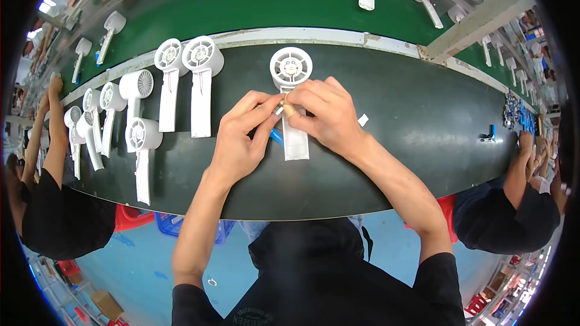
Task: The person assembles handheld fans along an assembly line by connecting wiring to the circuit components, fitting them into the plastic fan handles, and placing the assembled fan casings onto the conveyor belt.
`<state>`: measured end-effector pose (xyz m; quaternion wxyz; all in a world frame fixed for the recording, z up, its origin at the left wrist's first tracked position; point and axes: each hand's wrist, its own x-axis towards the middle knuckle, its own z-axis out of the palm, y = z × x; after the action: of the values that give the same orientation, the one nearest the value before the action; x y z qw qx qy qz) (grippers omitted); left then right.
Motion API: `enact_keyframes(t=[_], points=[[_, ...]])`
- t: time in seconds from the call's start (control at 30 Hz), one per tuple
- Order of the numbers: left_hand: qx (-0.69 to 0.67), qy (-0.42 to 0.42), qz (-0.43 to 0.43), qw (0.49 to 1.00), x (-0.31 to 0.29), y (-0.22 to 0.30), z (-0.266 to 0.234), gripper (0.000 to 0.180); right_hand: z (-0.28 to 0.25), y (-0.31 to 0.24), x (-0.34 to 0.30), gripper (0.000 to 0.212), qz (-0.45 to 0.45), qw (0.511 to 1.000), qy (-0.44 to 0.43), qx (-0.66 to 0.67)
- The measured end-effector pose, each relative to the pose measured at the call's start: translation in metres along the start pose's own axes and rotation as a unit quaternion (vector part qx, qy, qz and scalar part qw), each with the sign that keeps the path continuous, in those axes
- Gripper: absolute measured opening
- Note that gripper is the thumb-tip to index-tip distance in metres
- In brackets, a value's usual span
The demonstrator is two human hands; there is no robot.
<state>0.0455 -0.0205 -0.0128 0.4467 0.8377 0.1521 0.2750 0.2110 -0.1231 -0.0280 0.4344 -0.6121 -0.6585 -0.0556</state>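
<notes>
In front of me a white handheld fan [290, 67] lies on the dark table, its round head away from me and its open, trough-like handle [296, 146] toward me. Both hands meet over the top of that handle. My left hand [238, 139] pinches a small part with a white and metallic end [278, 110]. Below those fingertips a blue piece [277, 137] sticks out beside the handle; whether the two are joined is hidden. My right hand [329, 113] has its fingertips pressed together just below the fan head, a tan cover on one finger. What they hold cannot be seen.
Several white fans, including one nearby [202, 57], lie at the left. A small white scrap [362, 120] is right of the handle. Farther right are a blue-and-metal part [488, 135] and a pile of parts [513, 111]. Beyond the ledge, a green belt [254, 9] carries fans. Co-workers sit on both sides.
</notes>
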Motion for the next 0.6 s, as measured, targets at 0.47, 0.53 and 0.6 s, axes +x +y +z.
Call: enact_keyframes(t=[0.47, 0.53, 0.6], points=[[0.09, 0.113, -0.118, 0.982, 0.073, 0.014, -0.026, 0.028, -0.065, 0.176, 0.042, 0.051, 0.398, 0.892, 0.184, -0.111], [0.189, 0.147, -0.076, 0.968, 0.116, -0.015, -0.082, 0.027, -0.055, 0.189, 0.063, 0.049, 0.486, 0.858, 0.164, 0.02], [0.23, 0.15, -0.102, 0.956, 0.156, -0.052, -0.129, 0.03, -0.052, 0.206, 0.075, 0.041, 0.527, 0.819, 0.109, 0.198]])
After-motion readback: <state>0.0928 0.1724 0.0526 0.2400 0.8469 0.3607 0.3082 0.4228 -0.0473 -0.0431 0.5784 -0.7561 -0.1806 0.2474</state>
